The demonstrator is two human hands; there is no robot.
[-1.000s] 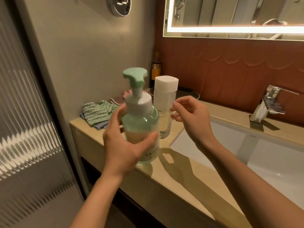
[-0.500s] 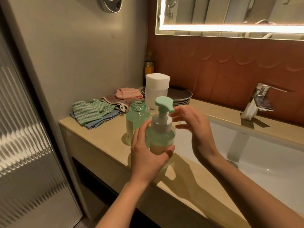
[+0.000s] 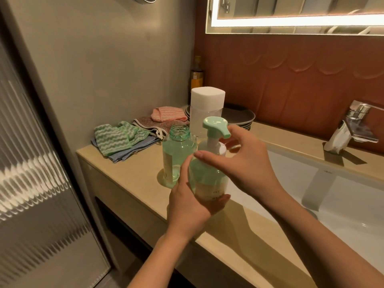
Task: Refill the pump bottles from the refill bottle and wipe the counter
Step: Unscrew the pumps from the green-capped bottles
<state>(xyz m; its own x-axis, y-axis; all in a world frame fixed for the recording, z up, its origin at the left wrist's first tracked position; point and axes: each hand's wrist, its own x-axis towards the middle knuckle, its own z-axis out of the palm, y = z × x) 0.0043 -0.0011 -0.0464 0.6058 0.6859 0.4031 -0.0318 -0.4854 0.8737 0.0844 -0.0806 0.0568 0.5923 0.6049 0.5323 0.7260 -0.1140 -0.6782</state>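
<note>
Ribbed glass fills the door panel point(image 3: 31, 163) at far left; beside it the beige stone desk point(image 3: 135, 173) begins, and toward its back left lies a heap of cloths point(image 3: 116, 138), green-striped on top of blue, with a brown one and a pink one just behind; further along stands an open bottle point(image 3: 178, 154), green-tinted and upright, its threaded neck bare; behind it rises a white-capped bottle point(image 3: 207, 109), also upright, just in front of a stack of dark plates point(image 3: 239, 119); a dark bottle with a yellow label point(image 3: 197, 77) stands in the wall corner. Nearer me the pump bottle point(image 3: 209, 173) is upright by the desk's front edge, just beside the open one, its mint pump head pointing right; the left hand point(image 3: 187, 204) has its grip round the lower body, fingers curled about the far side; whether the base sits on the desk I cannot tell; the right hand point(image 3: 249, 163) keeps a narrow grip at the white collar under the pump head, thumb laid across the bottle's shoulder, fingers curled behind the neck; right of the hands the white sink point(image 3: 342, 204) is sunk in the desk, a chrome tap point(image 3: 353, 125) at its back, a lit-edged mirror point(image 3: 291, 19) above.
</note>
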